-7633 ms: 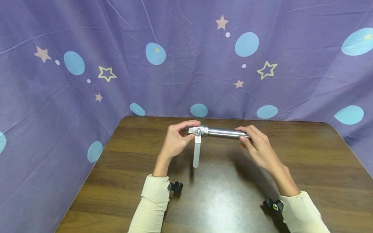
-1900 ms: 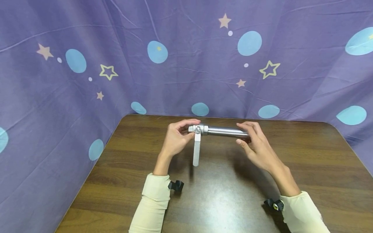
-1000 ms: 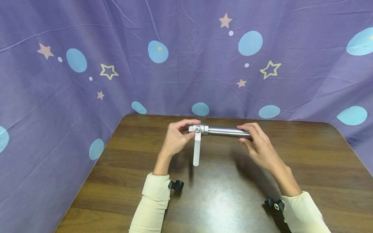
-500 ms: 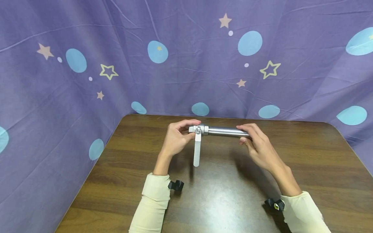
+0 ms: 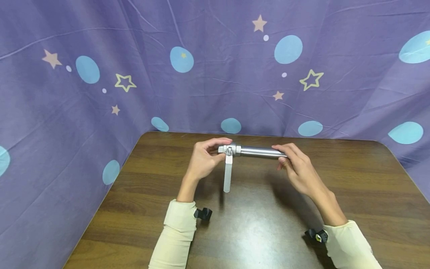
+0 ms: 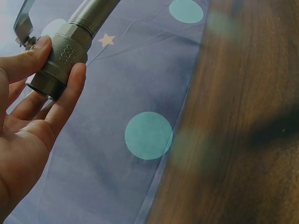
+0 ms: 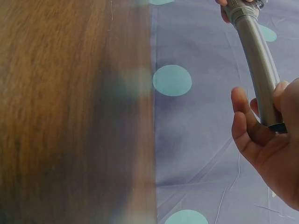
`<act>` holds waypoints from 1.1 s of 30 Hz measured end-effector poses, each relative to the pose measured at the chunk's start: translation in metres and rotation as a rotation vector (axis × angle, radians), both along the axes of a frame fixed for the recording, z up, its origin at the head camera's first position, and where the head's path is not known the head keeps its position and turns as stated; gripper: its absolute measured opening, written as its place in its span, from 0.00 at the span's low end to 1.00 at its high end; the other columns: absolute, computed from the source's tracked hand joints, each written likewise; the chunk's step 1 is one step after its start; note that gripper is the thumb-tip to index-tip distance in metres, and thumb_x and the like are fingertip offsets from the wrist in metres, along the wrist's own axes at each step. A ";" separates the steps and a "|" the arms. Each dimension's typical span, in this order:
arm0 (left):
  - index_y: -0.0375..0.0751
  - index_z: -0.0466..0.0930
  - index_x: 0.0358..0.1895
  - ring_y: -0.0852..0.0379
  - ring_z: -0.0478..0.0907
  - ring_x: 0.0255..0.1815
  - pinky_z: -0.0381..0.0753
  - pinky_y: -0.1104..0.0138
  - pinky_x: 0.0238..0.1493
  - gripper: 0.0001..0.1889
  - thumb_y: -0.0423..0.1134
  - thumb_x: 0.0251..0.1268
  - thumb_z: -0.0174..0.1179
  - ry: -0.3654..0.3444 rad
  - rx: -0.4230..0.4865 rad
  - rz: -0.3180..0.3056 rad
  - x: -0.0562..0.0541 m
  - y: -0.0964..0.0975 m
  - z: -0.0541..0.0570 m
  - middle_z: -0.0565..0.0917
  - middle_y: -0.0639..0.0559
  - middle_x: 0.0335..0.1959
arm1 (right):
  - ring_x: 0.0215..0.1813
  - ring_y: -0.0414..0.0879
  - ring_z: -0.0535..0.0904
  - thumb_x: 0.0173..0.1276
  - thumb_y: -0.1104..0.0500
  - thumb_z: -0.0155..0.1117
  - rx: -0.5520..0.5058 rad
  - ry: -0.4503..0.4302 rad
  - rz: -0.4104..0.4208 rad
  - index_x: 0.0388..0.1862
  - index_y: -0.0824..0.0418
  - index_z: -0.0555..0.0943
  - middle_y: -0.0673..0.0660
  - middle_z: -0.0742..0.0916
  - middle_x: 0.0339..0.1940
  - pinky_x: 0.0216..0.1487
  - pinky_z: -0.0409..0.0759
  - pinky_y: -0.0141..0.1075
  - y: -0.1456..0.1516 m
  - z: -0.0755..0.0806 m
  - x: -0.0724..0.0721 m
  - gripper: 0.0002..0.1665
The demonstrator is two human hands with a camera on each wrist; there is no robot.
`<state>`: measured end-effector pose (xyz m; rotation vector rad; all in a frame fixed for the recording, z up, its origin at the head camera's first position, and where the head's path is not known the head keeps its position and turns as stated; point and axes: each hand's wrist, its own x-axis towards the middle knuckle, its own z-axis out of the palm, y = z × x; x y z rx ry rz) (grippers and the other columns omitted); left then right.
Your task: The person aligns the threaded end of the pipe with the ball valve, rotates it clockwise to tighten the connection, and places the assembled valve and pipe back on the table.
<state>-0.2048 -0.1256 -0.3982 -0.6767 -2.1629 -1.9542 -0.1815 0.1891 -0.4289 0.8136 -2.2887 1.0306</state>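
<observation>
A metal ball valve point(image 5: 230, 150) with a flat lever handle point(image 5: 227, 175) is joined end to end with a straight steel pipe point(image 5: 258, 151). Both are held level above the table, the lever pointing toward me. My left hand point(image 5: 203, 160) grips the valve body at its left end, thumb in front and fingers behind. In the left wrist view, raised lettering shows on the valve body point(image 6: 65, 53), and its near end is an open socket. My right hand point(image 5: 299, 168) holds the pipe's right end between thumb and fingers; in the right wrist view two fingers stand off the pipe point(image 7: 259, 70).
The brown wooden table point(image 5: 141, 209) lies beneath both hands. A purple curtain point(image 5: 215, 101) with stars and blue dots hangs along its back and left. Black camera mounts point(image 5: 203, 214) sit at both cream sleeves point(image 5: 179, 224).
The right hand's thumb and fingers loosened from the pipe's end, then closed round it again. The left hand keeps its grip on the valve, and the pipe stays level.
</observation>
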 end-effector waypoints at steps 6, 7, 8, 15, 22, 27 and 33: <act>0.24 0.88 0.53 0.61 0.88 0.53 0.92 0.64 0.56 0.20 0.14 0.54 0.65 0.004 -0.002 -0.007 0.000 0.000 -0.001 0.89 0.31 0.58 | 0.32 0.38 0.85 0.76 0.74 0.61 0.006 -0.020 -0.006 0.68 0.62 0.82 0.56 0.86 0.45 0.41 0.79 0.18 0.001 0.000 0.001 0.24; 0.24 0.88 0.53 0.61 0.88 0.53 0.92 0.64 0.56 0.20 0.14 0.54 0.66 0.005 -0.003 -0.008 0.000 0.000 -0.001 0.89 0.31 0.58 | 0.32 0.38 0.85 0.76 0.74 0.61 0.009 -0.020 -0.006 0.68 0.62 0.82 0.55 0.86 0.44 0.42 0.79 0.18 0.001 0.000 0.001 0.24; 0.24 0.88 0.53 0.62 0.88 0.52 0.92 0.64 0.56 0.20 0.14 0.54 0.66 0.006 -0.003 -0.009 -0.001 0.000 -0.001 0.89 0.31 0.58 | 0.32 0.38 0.85 0.76 0.74 0.61 0.010 -0.022 -0.006 0.68 0.63 0.82 0.55 0.86 0.44 0.42 0.78 0.19 0.001 0.000 0.000 0.24; 0.24 0.88 0.53 0.62 0.88 0.51 0.93 0.61 0.56 0.21 0.14 0.54 0.65 0.009 -0.006 0.005 -0.001 0.000 -0.002 0.89 0.31 0.58 | 0.38 0.42 0.88 0.77 0.72 0.62 0.016 -0.064 0.010 0.71 0.62 0.79 0.56 0.85 0.51 0.48 0.78 0.19 0.001 -0.001 0.001 0.26; 0.26 0.88 0.53 0.64 0.88 0.45 0.92 0.50 0.57 0.20 0.14 0.54 0.65 0.010 -0.004 0.032 -0.003 -0.001 -0.002 0.90 0.31 0.54 | 0.66 0.55 0.77 0.67 0.69 0.75 0.013 -0.046 -0.041 0.74 0.64 0.74 0.63 0.80 0.66 0.72 0.62 0.18 0.000 -0.001 0.003 0.37; 0.26 0.88 0.53 0.64 0.87 0.43 0.92 0.50 0.57 0.20 0.15 0.54 0.66 0.010 -0.005 0.038 -0.003 -0.001 -0.002 0.90 0.29 0.52 | 0.59 0.51 0.79 0.61 0.76 0.76 -0.012 0.059 -0.013 0.69 0.68 0.77 0.64 0.82 0.61 0.64 0.70 0.19 -0.002 0.000 0.001 0.36; 0.25 0.88 0.53 0.64 0.87 0.44 0.93 0.57 0.56 0.20 0.15 0.55 0.65 0.009 -0.004 0.032 -0.003 -0.002 -0.002 0.90 0.29 0.52 | 0.48 0.44 0.84 0.57 0.81 0.75 -0.021 0.113 0.001 0.64 0.70 0.79 0.61 0.85 0.56 0.60 0.76 0.16 -0.004 0.001 -0.001 0.35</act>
